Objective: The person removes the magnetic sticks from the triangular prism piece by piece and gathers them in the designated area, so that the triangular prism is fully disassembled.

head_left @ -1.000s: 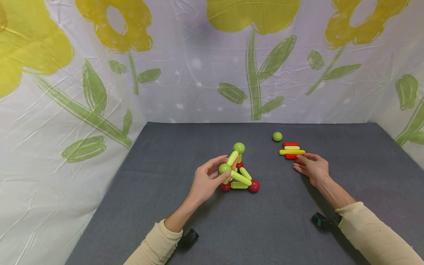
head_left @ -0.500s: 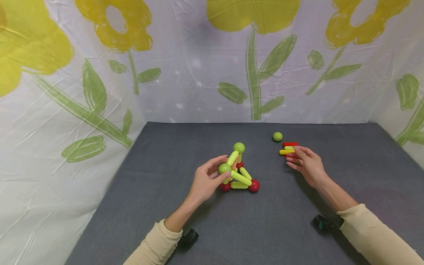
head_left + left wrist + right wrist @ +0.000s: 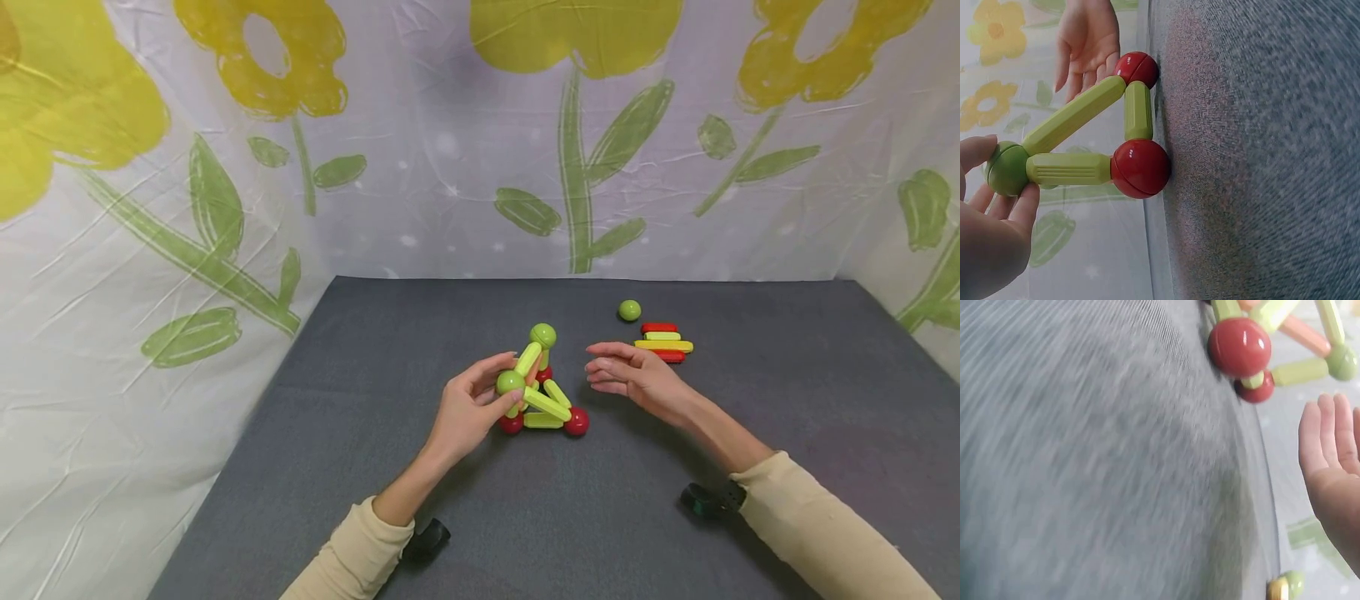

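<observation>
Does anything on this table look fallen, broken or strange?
Nothing stands out as damaged or spilled. The left hand holds the ball-and-rod frame, the loose rods lie side by side, and the loose green ball rests near them.

Lower left of centre, the left sleeve (image 3: pixel 347 552) is cream fabric, with a black wrist unit (image 3: pixel 427 542) at its cuff. Lower right, the right sleeve (image 3: pixel 832 527) matches; a black strap (image 3: pixel 733 495) there carries a dark unit (image 3: pixel 701 502) showing a greenish patch. Left hand (image 3: pixel 467 408) and right hand (image 3: pixel 647 381) are bare.
</observation>
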`<act>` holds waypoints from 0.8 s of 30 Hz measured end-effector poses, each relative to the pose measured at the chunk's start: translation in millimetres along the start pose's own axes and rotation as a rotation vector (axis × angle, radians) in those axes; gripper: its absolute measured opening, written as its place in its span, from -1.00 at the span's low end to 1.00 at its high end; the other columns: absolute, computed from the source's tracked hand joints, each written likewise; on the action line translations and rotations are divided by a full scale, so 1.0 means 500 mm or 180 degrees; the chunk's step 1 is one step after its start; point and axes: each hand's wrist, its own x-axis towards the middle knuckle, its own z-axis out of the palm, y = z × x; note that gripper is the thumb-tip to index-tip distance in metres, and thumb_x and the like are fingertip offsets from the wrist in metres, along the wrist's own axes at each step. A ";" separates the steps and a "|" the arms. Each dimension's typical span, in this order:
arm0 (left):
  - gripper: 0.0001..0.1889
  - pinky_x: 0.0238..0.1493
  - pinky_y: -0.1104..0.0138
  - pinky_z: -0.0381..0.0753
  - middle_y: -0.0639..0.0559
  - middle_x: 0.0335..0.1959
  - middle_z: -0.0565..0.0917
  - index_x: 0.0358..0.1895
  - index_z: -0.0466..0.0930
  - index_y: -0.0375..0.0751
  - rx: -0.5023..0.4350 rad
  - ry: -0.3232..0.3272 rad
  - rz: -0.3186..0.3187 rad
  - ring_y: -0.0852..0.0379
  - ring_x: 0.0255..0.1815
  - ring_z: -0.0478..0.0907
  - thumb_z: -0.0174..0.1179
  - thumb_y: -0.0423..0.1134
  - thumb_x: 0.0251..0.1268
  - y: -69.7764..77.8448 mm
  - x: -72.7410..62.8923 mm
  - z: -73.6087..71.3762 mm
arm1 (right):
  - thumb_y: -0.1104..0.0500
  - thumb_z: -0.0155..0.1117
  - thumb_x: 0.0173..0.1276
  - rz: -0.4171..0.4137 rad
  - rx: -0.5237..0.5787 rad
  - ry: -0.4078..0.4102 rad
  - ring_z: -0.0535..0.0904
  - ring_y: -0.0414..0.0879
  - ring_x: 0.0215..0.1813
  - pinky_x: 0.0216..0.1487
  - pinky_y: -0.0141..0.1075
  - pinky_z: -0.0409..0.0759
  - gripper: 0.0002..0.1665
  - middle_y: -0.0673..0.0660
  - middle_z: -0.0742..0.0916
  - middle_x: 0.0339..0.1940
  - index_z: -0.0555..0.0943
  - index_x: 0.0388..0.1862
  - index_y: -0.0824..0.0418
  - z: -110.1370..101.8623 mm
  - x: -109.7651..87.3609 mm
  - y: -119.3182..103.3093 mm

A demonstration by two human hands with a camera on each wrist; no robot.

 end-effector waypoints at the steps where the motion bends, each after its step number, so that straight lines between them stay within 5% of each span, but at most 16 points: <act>1: -0.48 0.07 0.28 0.53 -0.15 0.13 0.54 0.24 0.45 -0.35 0.0004 0.0000 0.0006 0.00 0.14 0.50 0.30 -0.49 0.16 0.001 0.000 0.000 | 0.24 0.08 0.48 0.0000 -0.0031 -0.0034 0.57 0.08 0.04 0.11 -0.22 0.53 -0.57 0.19 0.64 -0.07 0.35 0.25 0.38 0.006 0.004 -0.001; 13: -0.50 0.08 0.25 0.52 -0.19 0.13 0.54 0.22 0.46 -0.36 -0.0033 0.0008 0.0055 -0.02 0.14 0.50 0.29 -0.49 0.17 -0.002 0.001 0.000 | 0.34 0.07 0.46 -0.0228 0.0171 0.0226 0.46 0.09 0.18 0.17 -0.23 0.48 -0.57 0.22 0.48 0.14 0.33 0.27 0.32 0.047 0.067 0.007; 19: -0.49 0.08 0.28 0.51 -0.17 0.13 0.54 0.22 0.46 -0.37 0.0002 0.0007 0.0054 0.00 0.16 0.49 0.30 -0.48 0.17 -0.001 0.000 0.000 | 0.39 0.09 0.42 -0.0462 -0.0026 0.0089 0.37 0.00 0.28 0.24 -0.24 0.41 -0.49 0.20 0.43 0.26 0.34 0.31 0.13 0.060 0.092 0.004; 24: -0.49 0.09 0.27 0.51 -0.18 0.14 0.53 0.23 0.45 -0.35 -0.0005 0.0006 -0.0005 0.00 0.17 0.48 0.29 -0.48 0.17 0.000 0.001 0.001 | 0.45 0.13 0.37 -0.0797 -0.0173 -0.0124 0.34 0.02 0.33 0.22 -0.21 0.44 -0.39 0.24 0.41 0.35 0.31 0.38 0.22 0.064 0.110 0.000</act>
